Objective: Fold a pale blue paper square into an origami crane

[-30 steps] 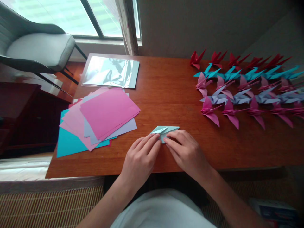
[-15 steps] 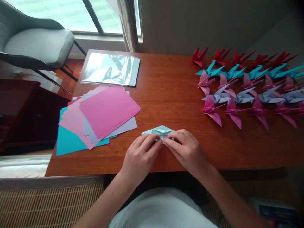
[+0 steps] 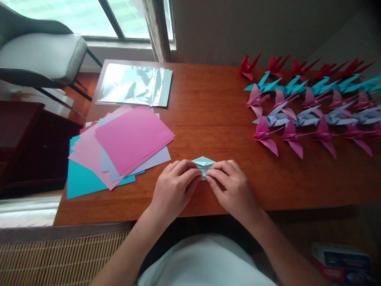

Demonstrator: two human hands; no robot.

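Both hands (image 3: 175, 184) (image 3: 230, 182) pinch pale-green folded paper (image 3: 203, 161) from opposite sides, near counter's (image 3: 208, 135) front edge, pink sheets (image 3: 133, 139) left.

One folded paper (image 3: 204, 162), five rows of paper cranes (image 3: 311, 101), one chair (image 3: 41, 51)

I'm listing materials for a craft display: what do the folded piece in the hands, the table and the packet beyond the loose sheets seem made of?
Folded piece: apparently matt paper, judging by sharp creases and no glare.
Table: wood or veneer, softly sheened; reddish-brown grain shows.
Packet: probably glossy plastic film, given its wrinkled, bright reflections.
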